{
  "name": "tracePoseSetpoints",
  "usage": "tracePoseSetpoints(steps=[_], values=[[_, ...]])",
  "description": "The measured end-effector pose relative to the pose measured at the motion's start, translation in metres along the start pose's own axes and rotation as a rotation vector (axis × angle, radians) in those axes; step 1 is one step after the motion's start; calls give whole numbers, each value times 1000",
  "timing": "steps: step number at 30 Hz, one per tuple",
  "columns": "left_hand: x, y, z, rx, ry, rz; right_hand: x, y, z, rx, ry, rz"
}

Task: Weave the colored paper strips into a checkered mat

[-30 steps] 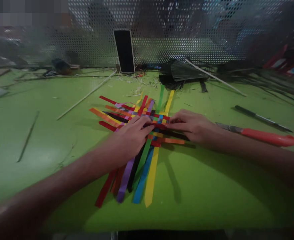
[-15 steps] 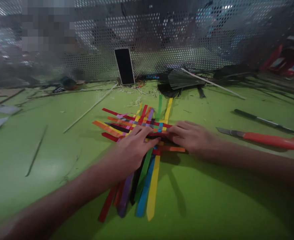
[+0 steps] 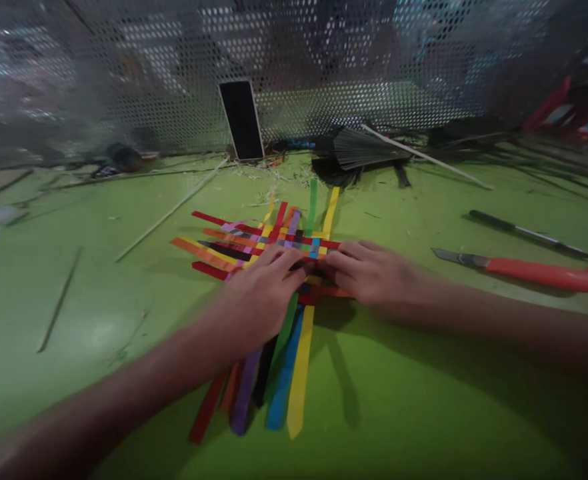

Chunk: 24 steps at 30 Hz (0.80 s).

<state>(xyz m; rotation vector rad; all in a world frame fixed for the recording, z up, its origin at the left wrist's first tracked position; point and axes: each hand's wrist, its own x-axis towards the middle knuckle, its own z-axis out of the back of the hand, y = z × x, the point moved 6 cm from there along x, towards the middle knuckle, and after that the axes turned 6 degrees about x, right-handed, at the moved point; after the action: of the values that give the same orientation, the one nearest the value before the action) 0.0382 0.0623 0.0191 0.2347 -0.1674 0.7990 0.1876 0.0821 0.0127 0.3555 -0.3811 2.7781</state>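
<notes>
A partly woven mat of coloured paper strips (image 3: pixel 254 243) lies on the green table (image 3: pixel 424 400), with long strip ends (image 3: pixel 294 373) trailing toward me. My left hand (image 3: pixel 259 293) lies flat on the weave's near side, fingers stretched out and pressing the strips. My right hand (image 3: pixel 374 273) rests on the weave's right edge, its fingers extended leftward onto a red and a dark cross strip. The fingertips of both hands nearly meet at the weave's centre right. What lies under the fingertips is hidden.
A red-handled knife (image 3: pixel 534 272) lies to the right of my right hand, with a dark tool (image 3: pixel 524 233) behind it. A phone (image 3: pixel 241 120) leans on the perforated metal screen. A bundle of dark strips (image 3: pixel 359 150), thin sticks (image 3: pixel 169 210) and scraps lie at the back.
My right hand has slid left over the cross strips toward my left hand, so less of their right ends shows. The left hand has stayed on the weave.
</notes>
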Motion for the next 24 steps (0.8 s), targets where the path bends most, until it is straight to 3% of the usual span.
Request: tracePoseSetpoints(steps=[7, 13, 16, 24], values=[[1, 1, 0, 82, 27, -3, -6, -16, -10, 270, 60, -91], [-1, -1, 0, 126, -9, -13, -16, -30, -8, 499, -65, -259], [-1, 0, -1, 114, 8, 0, -17, -28, -9, 469, -82, -224], [1, 1, 1, 65, 24, 8, -8, -20, -12, 334, 47, -106]])
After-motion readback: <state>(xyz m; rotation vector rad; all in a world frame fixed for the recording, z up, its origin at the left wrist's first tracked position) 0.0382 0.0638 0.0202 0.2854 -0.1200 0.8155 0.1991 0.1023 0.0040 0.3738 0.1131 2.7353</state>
